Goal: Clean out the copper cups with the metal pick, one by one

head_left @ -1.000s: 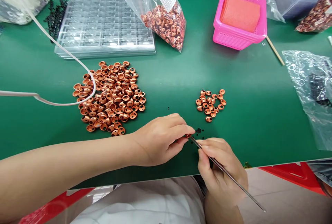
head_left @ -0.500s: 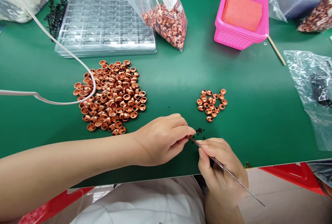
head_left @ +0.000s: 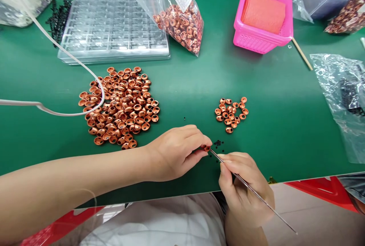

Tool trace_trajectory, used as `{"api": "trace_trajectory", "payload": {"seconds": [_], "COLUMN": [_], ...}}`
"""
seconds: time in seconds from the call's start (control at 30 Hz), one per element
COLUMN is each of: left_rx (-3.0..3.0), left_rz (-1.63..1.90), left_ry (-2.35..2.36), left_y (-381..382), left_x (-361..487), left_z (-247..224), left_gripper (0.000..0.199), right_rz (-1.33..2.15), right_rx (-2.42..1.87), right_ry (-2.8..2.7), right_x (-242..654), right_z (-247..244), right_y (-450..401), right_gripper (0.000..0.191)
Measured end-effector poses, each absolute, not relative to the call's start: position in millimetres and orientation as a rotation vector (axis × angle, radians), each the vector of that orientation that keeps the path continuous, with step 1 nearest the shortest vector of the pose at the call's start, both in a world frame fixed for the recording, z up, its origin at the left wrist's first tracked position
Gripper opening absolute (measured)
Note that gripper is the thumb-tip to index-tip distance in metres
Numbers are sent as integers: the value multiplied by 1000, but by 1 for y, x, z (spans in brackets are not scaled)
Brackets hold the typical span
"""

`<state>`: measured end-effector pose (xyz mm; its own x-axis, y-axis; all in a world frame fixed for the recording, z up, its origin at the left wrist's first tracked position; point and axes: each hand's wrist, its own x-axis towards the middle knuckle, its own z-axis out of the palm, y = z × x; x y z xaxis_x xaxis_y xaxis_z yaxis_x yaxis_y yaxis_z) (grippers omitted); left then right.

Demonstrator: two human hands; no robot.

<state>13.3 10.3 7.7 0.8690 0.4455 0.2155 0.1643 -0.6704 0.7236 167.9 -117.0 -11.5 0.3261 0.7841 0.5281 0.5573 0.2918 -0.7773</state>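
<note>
Copper-coloured cup [head_left: 207,148], pinched between thumb and forefinger of left hand [head_left: 176,153], near front edge of green table [head_left: 182,86], just beside black bits [head_left: 218,143]. Thin rod [head_left: 273,212], grasped like a pen in right hand [head_left: 247,185], fingers closed around, with tip at the cup; not possible to tell whether inside. Better to hold firmly, push gently along the rod's own line, without sliding toward left fingertips or scattering the bits.

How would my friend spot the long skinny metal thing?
Start at the green table. By its near edge, find the right hand, gripping a tool that slants towards the left hand. It's thin, shiny metal, unlike the pale stick beside the pink basket.
</note>
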Motion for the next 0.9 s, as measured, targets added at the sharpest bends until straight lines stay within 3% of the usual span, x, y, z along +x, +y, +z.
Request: {"api": "trace_trajectory", "payload": {"seconds": [0.9], "left_rx": [2274], "left_rz": [487], "left_ry": [456], "left_y": [11], "left_x": [14], "left_z": [8], "left_gripper": [11], "right_rz": [238], "right_rx": [-1366], "right_ry": [-1458], "right_x": [173], "right_z": [-12], "right_y": [-119], "right_gripper": [39]}}
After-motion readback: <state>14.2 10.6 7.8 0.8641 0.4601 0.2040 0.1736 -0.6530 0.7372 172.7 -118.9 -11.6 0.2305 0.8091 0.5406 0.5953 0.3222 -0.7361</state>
